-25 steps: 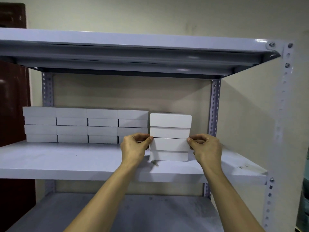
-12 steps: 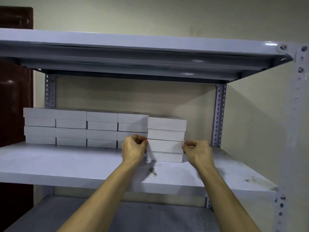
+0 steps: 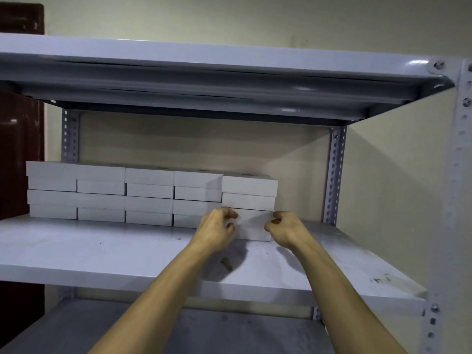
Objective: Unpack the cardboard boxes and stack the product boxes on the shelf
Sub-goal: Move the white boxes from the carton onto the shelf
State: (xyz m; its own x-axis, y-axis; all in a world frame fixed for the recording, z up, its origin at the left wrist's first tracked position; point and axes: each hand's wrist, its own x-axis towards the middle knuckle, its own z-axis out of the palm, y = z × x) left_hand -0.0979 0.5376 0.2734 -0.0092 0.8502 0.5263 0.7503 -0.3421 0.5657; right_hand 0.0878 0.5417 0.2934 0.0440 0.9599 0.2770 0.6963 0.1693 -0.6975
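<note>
lower shelf board [image 3: 127, 328]: nearest the camera, grey, partly under both forearms.
forearms: bare, reaching up and forward over the front edge of the middle shelf board [image 3: 89, 254].
small object [image 3: 226, 263]: brownish bit lying on the middle board in the shadow below the left wrist; too blurred to name.
left hand [image 3: 217, 229]: fingers curled, at the left face of the lower box in the right-hand stack [image 3: 249, 200]; fingertips at the box edge, contact looks likely but a firm grip cannot be told.
right hand [image 3: 286, 229]: fingers curled in, at the right face of the same lower box; holding or only touching cannot be told.
right-hand stack: two white product boxes, one on the other, on the middle board, just beside the row, set slightly forward of it.
row of white product boxes [image 3: 125, 194]: four stacks of two, side by side at the back of the board, left of the hands.
rear upright [image 3: 334, 175]: perforated grey post right of the stack.
upper shelf board [image 3: 204, 72]: overhead.
wall [image 3: 229, 19]: pale, behind the rack.
</note>
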